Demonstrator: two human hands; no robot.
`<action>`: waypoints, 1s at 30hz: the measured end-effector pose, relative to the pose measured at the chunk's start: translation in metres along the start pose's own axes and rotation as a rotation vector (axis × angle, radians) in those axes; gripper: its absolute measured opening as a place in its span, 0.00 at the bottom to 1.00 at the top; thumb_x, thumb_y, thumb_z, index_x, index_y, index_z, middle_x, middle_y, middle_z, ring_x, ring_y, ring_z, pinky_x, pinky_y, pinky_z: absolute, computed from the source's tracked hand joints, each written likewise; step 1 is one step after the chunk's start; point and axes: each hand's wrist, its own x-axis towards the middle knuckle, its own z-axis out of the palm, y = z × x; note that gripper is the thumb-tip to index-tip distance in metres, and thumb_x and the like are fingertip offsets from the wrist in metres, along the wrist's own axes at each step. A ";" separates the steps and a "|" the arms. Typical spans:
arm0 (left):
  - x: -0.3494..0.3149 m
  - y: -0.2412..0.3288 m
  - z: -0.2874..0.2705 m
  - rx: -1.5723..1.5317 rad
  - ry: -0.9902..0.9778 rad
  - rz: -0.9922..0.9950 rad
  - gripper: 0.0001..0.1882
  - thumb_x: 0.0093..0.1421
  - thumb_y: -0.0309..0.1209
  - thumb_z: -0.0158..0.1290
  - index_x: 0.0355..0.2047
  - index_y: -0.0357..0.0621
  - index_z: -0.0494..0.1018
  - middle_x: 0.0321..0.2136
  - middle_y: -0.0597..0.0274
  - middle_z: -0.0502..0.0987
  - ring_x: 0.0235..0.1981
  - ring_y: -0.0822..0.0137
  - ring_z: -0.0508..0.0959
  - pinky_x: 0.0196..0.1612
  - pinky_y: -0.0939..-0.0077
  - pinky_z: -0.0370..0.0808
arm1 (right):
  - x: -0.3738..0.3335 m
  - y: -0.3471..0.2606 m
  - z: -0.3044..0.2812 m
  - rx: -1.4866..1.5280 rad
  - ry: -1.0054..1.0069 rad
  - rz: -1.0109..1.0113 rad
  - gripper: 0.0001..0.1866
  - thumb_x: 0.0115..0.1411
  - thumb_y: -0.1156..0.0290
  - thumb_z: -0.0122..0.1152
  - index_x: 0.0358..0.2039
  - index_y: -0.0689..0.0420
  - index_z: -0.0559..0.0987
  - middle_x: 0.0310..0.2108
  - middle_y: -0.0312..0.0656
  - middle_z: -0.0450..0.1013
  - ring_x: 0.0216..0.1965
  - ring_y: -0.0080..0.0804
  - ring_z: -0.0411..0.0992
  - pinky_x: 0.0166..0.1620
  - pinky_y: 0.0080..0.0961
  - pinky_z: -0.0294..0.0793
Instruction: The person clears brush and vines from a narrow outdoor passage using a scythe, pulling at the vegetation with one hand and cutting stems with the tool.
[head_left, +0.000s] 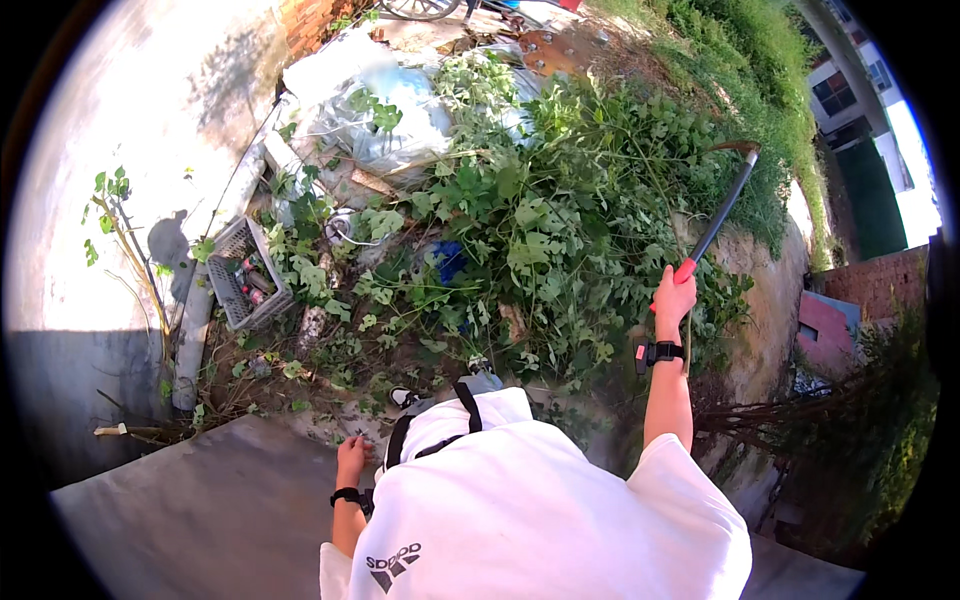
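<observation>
My right hand (pixel 675 295) is wrapped round the red grip of a sickle (pixel 718 215), stretched out to the right. Its dark shaft slants up and away, and the curved brown blade points left over the greenery. A thin stem runs down beside that wrist. Below and left of the sickle spreads a thick mass of leafy vines (pixel 545 220). My left hand (pixel 352 456) hangs low beside my body, fingers curled in, with no tool visible in it. Ground and cut stems lie near it.
A grey plastic crate (pixel 240 303) with bottles stands at the left by a pale wall (pixel 110 220). Clear plastic sheeting (pixel 395 125) lies beyond the vines. Dark branches (pixel 760 420) stick in from the right. Concrete paving (pixel 200 510) borders the near left.
</observation>
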 end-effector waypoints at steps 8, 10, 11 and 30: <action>-0.015 0.018 0.056 0.068 -0.021 0.017 0.17 0.68 0.39 0.46 0.51 0.41 0.72 0.38 0.59 0.81 0.28 0.71 0.77 0.29 0.75 0.76 | -0.047 -0.044 0.045 1.019 -0.478 0.789 0.10 0.63 0.74 0.58 0.32 0.57 0.65 0.19 0.31 0.60 0.15 0.19 0.58 0.17 0.20 0.61; -0.020 0.006 0.062 0.024 0.011 0.009 0.18 0.68 0.39 0.46 0.51 0.41 0.72 0.37 0.60 0.81 0.27 0.71 0.78 0.28 0.75 0.75 | -0.084 -0.035 0.064 0.953 -0.648 0.877 0.09 0.62 0.74 0.58 0.31 0.58 0.65 0.19 0.32 0.61 0.14 0.20 0.59 0.17 0.20 0.62; -0.025 -0.002 0.064 -0.019 0.038 0.000 0.18 0.68 0.40 0.47 0.50 0.42 0.73 0.36 0.62 0.82 0.27 0.71 0.78 0.27 0.75 0.73 | -0.109 -0.032 0.069 0.848 -0.754 0.890 0.09 0.62 0.74 0.58 0.31 0.58 0.65 0.19 0.32 0.61 0.14 0.20 0.59 0.16 0.20 0.62; -0.210 -0.100 0.104 -0.157 0.348 -0.375 0.16 0.69 0.40 0.46 0.48 0.42 0.72 0.35 0.58 0.81 0.26 0.72 0.77 0.28 0.78 0.72 | -0.322 -0.072 0.250 -0.302 -1.926 -0.380 0.12 0.50 0.71 0.64 0.31 0.68 0.80 0.26 0.56 0.77 0.32 0.51 0.78 0.34 0.35 0.77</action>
